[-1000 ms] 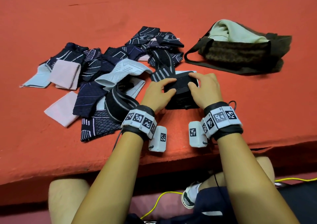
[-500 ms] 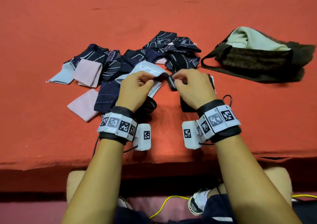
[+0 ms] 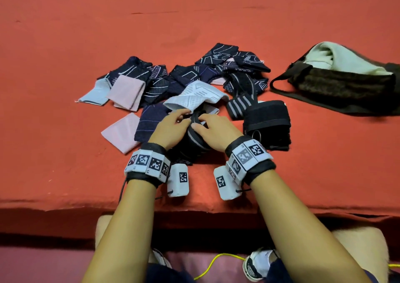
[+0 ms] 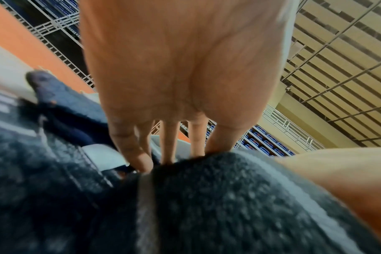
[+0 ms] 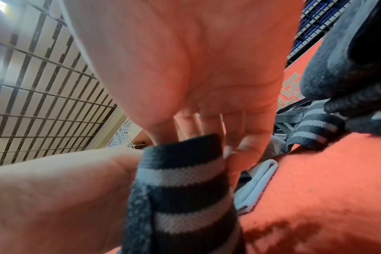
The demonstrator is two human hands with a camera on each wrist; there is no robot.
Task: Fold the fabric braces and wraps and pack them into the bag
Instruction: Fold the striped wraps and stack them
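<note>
Orange-red cloth covers the table (image 3: 65, 163) across most of the head view, with a metal grid ceiling showing behind the hands in both wrist views. At frame centre the left hand (image 3: 171, 129) and the right hand (image 3: 214, 131) meet over a black wrap with grey stripes (image 3: 194, 139), fingers curled onto its upper edge; the right wrist view shows the right fingertips (image 5: 246, 146) pinching the striped band (image 5: 185, 180) against the left hand. The left wrist view shows the left fingers (image 4: 139, 154) pressing down into dark fuzzy fabric (image 4: 218, 206). Just right of the hands lies a folded black brace (image 3: 267, 120) with a metal ring (image 3: 256, 135) at its near edge. Above the hands spreads a loose pile of navy patterned, white and pink fabric pieces (image 3: 155, 83), with one pink piece (image 3: 121, 131) at left. At the upper right edge sits the dark brown bag (image 3: 342, 87), a pale green cloth (image 3: 333, 57) lying in its mouth, well apart from the hands.
</note>
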